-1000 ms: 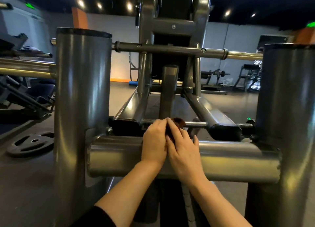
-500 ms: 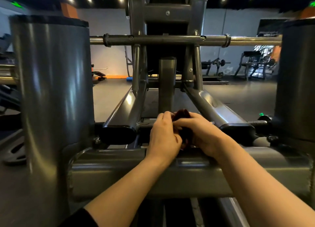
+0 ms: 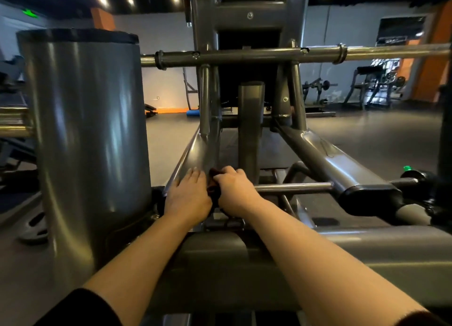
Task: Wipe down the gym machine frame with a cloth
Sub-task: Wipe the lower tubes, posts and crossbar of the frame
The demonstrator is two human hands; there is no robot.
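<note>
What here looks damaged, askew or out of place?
Nothing stands out. Both hands, left and right, work a dark cloth on the grey machine frame, which looks intact.

Dark bunched cloth (image 3: 213, 188) against the grey gym machine frame (image 3: 195, 152), low on its left sloping tube.

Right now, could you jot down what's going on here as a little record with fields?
place: gym floor, grey machine frame close up
left hand: fingers flat on the left sloping frame bar
right hand: curled round a dark cloth
cloth: bunched between the two hands, mostly hidden
nearby: thin steel rod to the right of the hands; wide grey post on the left
</note>
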